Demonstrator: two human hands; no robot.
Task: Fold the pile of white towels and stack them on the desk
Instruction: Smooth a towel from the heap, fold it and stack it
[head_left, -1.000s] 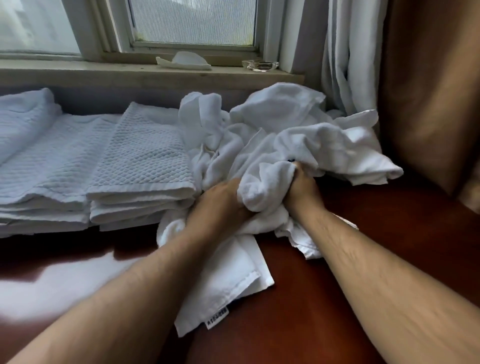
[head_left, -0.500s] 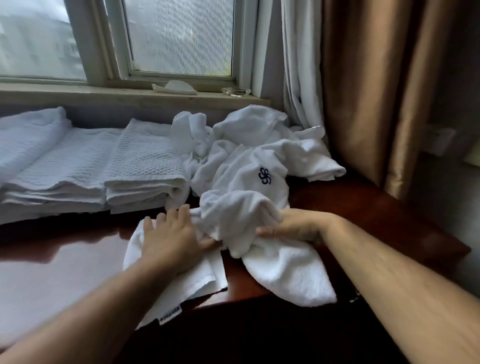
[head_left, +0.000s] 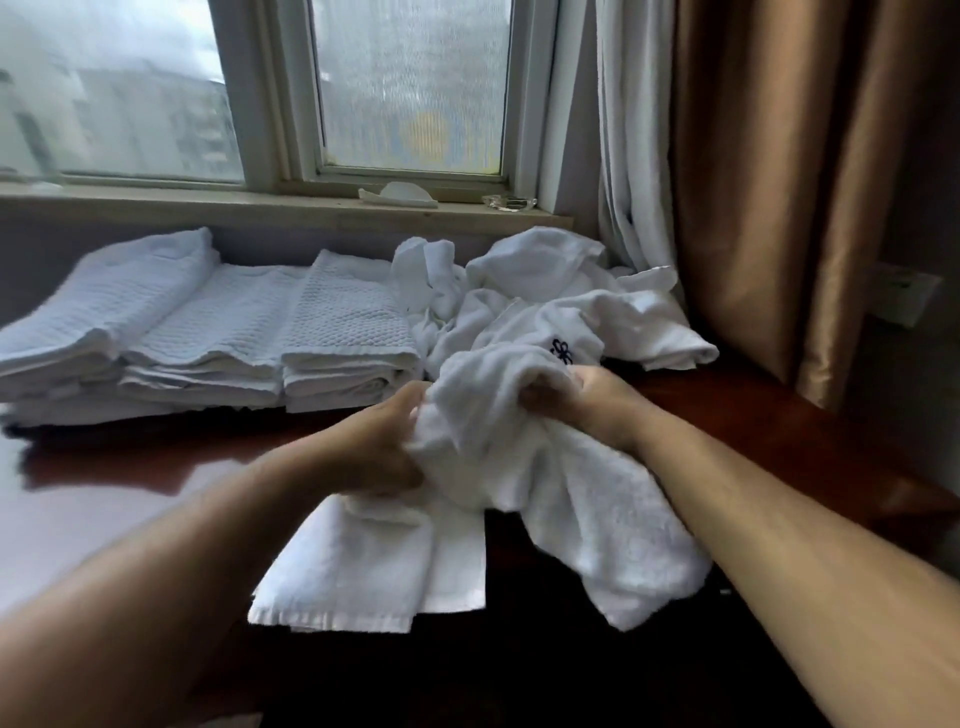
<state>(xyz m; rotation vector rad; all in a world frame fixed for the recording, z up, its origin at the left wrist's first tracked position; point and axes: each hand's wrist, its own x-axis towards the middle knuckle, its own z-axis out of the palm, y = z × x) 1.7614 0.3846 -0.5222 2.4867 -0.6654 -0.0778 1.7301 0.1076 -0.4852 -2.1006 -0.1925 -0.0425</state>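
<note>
Both of my hands grip one crumpled white towel (head_left: 519, 447) lifted a little above the dark wooden desk (head_left: 753, 431). My left hand (head_left: 382, 447) clutches its left side, my right hand (head_left: 582, 402) bunches its upper right part. The towel's loose end hangs over the desk's front edge. Beneath it lies a flat white towel (head_left: 363, 566) with a hemmed edge toward me. Behind my hands sits the pile of unfolded white towels (head_left: 545, 296), one bearing a dark embroidered mark. Three stacks of folded white towels (head_left: 208, 332) line the desk at the left.
A windowsill (head_left: 260, 208) runs behind the desk, with a white dish (head_left: 400, 193) and a small clear glass object (head_left: 509, 201) on it. White and brown curtains (head_left: 727, 182) hang at the right. The desk's front left part reflects light.
My left hand left the flat towel and took hold of the crumpled towel. Both hands raised that towel off the desk. The view tilted upward.
</note>
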